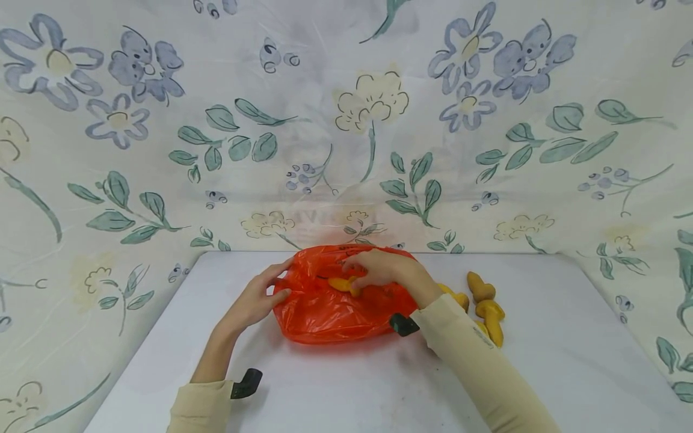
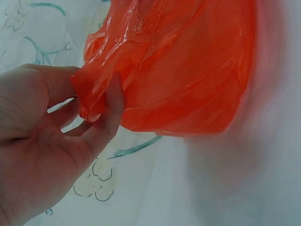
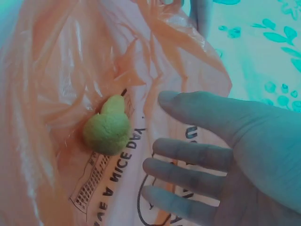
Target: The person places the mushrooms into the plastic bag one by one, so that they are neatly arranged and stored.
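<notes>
A red plastic bag point(image 1: 335, 319) lies spread on the white table with its mouth held apart. My left hand point(image 1: 254, 304) pinches the bag's left edge between thumb and fingers, as the left wrist view shows with the gathered plastic point(image 2: 94, 94). On the bag's inner side rests a yellow pear-shaped fruit point(image 3: 107, 132) with a dark stem. My right hand point(image 1: 381, 269) is over the bag, beside that fruit. In the right wrist view its fingers point(image 3: 188, 179) are extended and apart from the fruit, with printed lettering on the plastic behind them.
Right of the bag, several more yellow pear-shaped fruits point(image 1: 491, 319) lie on the white table point(image 1: 541, 361), some partly hidden by my right forearm. A floral cloth point(image 1: 325, 120) hangs behind the table. Each wrist carries a small black camera mount point(image 1: 246, 383).
</notes>
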A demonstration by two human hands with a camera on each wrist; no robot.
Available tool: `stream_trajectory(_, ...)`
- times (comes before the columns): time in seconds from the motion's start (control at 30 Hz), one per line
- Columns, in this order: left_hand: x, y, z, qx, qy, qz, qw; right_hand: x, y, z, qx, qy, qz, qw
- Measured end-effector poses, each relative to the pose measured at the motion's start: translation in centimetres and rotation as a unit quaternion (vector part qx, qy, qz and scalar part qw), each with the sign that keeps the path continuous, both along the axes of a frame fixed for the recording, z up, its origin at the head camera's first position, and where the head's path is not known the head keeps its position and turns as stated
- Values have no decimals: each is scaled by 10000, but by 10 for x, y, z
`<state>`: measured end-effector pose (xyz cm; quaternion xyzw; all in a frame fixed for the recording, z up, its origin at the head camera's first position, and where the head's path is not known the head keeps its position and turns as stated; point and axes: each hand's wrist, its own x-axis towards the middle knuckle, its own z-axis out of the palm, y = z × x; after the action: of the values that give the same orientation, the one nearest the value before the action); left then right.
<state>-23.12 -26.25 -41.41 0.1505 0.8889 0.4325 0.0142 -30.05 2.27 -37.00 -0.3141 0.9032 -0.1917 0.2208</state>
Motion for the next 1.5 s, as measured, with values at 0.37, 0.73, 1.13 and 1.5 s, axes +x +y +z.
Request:
stream_trajectory(0.37,0,0,-1,-19,3,20,10000,12,21,7,-448,185,41,9988)
stream_trajectory(0.73,0,0,-1,-53,-9,52,10000,29,48,11,-569,515,-138,9970)
stream_trajectory(1.13,-1,0,0,-24,12,-33,10000,48,84,9,-1100,1055,-831,9848)
stream_trajectory(1.5,0,-2,0,55,-68,-56,9999,56,115,8,-1173,1235,-1062,9797)
